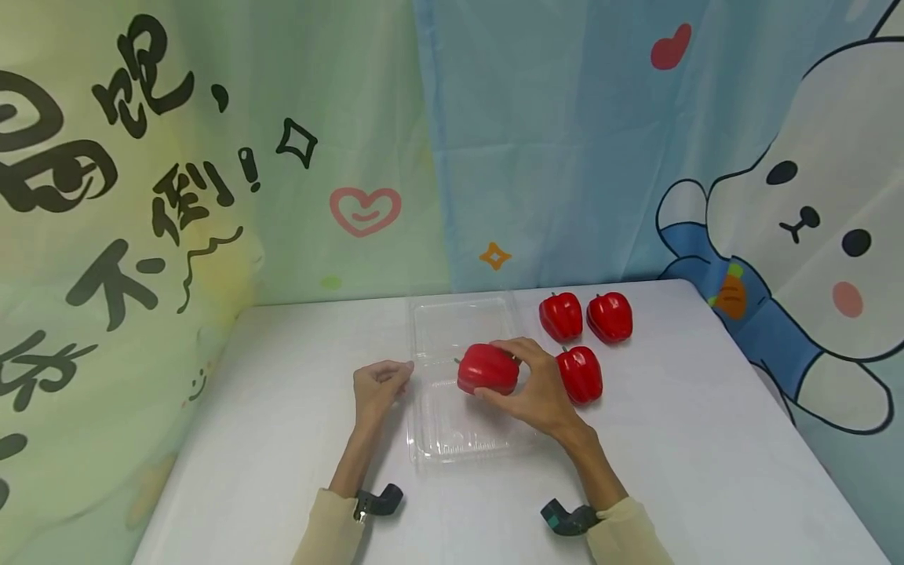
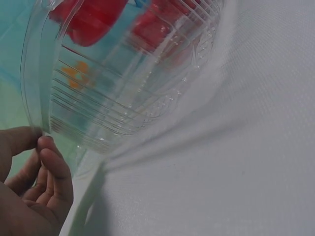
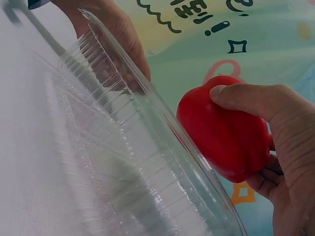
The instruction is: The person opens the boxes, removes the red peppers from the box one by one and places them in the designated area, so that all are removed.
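Note:
My right hand grips a red bell pepper between thumb and fingers, over the near half of a clear plastic clamshell box. In the right wrist view the pepper overlaps the box's rim, its side facing the camera. At the box's left edge, my left hand pinches the rim with thumb and forefinger, as the left wrist view shows at the rim. The box lies with its lid half folded back, away from me.
Three more red bell peppers lie right of the box: two at the back, one left and one right, and a nearer one beside my right hand. A printed curtain hangs behind the white table.

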Motion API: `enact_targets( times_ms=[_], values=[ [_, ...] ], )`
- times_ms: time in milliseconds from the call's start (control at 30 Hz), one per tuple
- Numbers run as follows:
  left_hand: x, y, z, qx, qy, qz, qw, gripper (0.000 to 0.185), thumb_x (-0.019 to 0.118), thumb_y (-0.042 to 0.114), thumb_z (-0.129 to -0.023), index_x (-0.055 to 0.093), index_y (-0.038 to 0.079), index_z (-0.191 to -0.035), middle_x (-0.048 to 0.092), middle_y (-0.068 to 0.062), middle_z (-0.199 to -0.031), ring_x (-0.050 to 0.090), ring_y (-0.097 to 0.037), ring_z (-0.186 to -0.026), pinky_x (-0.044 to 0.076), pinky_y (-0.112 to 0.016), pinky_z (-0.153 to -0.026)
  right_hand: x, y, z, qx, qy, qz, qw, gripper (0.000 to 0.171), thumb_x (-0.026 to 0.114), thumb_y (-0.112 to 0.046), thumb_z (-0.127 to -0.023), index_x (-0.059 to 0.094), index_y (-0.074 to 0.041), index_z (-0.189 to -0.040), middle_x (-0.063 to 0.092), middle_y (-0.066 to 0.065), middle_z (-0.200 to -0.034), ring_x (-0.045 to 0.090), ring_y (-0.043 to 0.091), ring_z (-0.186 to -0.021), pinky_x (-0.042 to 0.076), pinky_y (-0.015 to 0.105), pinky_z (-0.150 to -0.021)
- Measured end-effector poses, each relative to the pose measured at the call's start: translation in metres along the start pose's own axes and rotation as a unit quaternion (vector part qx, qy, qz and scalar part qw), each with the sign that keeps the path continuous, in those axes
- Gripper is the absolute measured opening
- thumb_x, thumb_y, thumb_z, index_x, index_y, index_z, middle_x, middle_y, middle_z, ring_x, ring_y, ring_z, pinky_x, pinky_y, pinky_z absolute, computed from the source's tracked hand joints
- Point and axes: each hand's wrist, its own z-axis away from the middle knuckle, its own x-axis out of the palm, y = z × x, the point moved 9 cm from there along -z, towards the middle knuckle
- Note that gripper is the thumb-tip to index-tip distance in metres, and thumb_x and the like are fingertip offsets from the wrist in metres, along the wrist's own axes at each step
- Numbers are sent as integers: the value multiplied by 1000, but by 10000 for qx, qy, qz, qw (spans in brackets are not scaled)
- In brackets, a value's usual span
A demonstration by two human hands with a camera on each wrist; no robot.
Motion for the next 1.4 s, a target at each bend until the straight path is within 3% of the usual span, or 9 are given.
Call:
enact_targets(
  times_ms=[1400],
  values=[
    [0,5,3,64,-19,180,9998,21,82,18,-95,80,-2,-92,77,-19,-75,64,-11,-62,52,-20,-62,-20,4,6,-52,382,63,9992,80,103,-22,-69,69,-12,-141,75,7,-134,72,28,-120,66,54,-94]
  ],
)
